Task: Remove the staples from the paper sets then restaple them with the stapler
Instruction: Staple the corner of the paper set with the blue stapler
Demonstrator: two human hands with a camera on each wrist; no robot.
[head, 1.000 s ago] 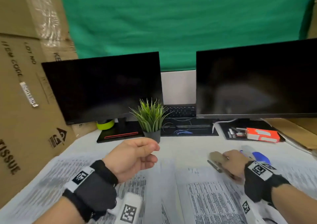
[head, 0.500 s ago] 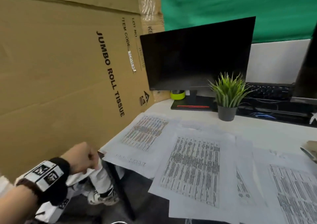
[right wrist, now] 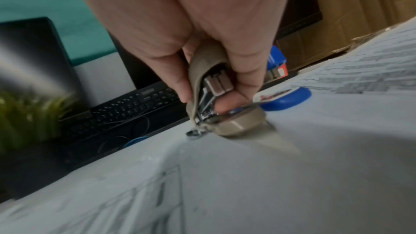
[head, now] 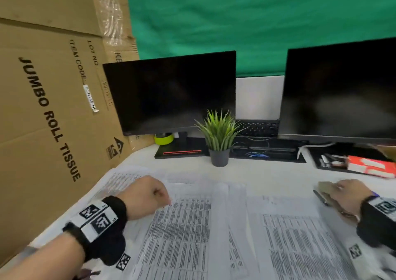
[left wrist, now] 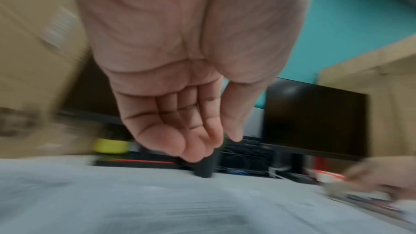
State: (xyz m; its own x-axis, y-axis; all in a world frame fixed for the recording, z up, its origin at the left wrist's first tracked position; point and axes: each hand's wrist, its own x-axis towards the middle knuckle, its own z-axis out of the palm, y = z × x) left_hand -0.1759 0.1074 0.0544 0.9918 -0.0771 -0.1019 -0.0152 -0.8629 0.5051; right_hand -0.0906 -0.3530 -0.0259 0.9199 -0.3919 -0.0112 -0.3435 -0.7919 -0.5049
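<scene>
Several printed paper sets (head: 182,226) overlap across the white desk. My left hand (head: 150,196) hovers over the left sheets with its fingers (left wrist: 191,131) loosely curled and nothing in them. At the right, my right hand (head: 345,196) grips a tan staple remover (head: 324,190). In the right wrist view its thumb and fingers pinch the remover (right wrist: 209,93), whose metal tip (right wrist: 193,133) touches the paper. A blue stapler (right wrist: 286,95) lies on the papers just behind it.
A large cardboard box (head: 42,108) walls off the left side. Two dark monitors (head: 171,93) stand at the back, with a small potted plant (head: 219,138) and a keyboard (head: 257,127) between them. An orange box (head: 372,167) lies at the far right.
My left hand dropped below the desk's left edge and has come back up over the left papers. The view swung left and returned. My right hand stayed on the staple remover.
</scene>
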